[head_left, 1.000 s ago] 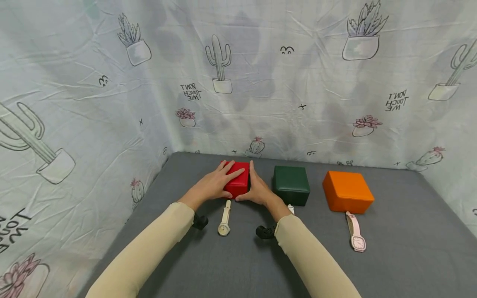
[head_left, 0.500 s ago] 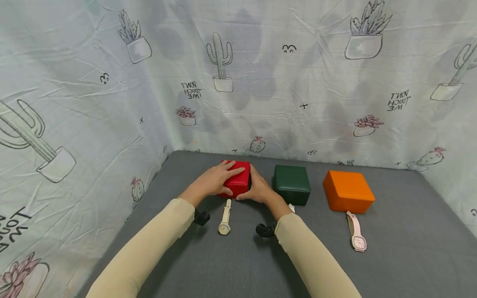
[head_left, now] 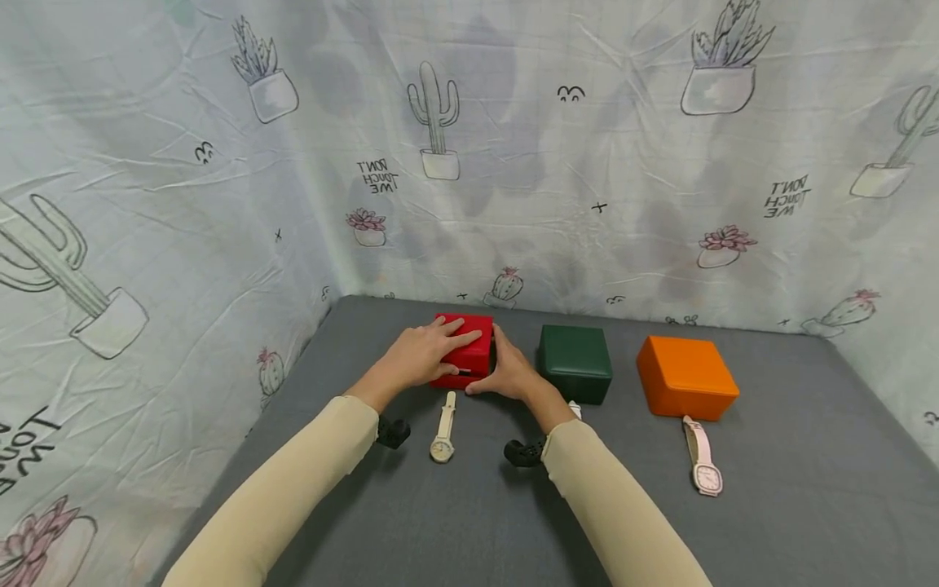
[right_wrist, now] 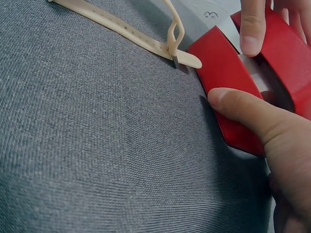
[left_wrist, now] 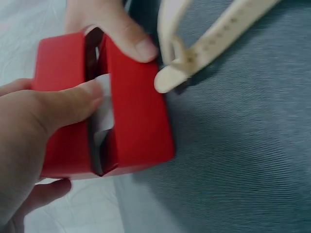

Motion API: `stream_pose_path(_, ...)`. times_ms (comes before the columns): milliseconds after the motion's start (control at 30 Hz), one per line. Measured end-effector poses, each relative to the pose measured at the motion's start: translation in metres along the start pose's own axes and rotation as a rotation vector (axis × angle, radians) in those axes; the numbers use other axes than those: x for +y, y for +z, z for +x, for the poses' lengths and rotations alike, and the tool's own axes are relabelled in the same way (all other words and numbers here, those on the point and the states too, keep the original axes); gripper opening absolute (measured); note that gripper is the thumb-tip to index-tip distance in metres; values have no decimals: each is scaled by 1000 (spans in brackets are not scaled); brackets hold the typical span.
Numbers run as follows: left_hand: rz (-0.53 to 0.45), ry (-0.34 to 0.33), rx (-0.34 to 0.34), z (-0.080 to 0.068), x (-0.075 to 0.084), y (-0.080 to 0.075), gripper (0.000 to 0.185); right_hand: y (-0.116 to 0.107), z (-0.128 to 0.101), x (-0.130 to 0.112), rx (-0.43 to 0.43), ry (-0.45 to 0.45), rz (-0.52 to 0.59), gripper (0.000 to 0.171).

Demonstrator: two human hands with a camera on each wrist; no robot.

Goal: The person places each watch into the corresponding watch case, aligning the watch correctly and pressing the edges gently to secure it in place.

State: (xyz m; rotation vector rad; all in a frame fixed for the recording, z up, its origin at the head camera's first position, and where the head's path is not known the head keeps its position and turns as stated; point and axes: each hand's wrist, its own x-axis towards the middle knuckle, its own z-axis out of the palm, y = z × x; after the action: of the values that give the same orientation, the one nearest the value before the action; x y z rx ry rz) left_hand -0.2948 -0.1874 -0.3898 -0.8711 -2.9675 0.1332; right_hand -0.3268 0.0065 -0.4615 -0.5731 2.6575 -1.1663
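Both hands grip the red box [head_left: 464,352]: left hand [head_left: 424,353] lifts the lid a crack, so the right hand [head_left: 511,373] should pin the base firmly.

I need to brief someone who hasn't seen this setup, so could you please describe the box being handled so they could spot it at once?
On the grey table, three boxes stand in a row near the cactus-print cloth. It is the red box at the left end, beside the green box, held by both hands, the only one with its lid slightly lifted.
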Motion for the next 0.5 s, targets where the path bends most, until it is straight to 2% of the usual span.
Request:
stream_pose_path(233,102,89,249,-8,1,-3,63,-1,-1,1,7,-9,0,122)
stream_pose_path(367,124,139,365,-8,0,-3,62,-1,-1,0,2,-14,5,122)
stream_pose_path(500,151,147,462,-7,0,-3,63,0,-1,1,-1,-22,11,121)
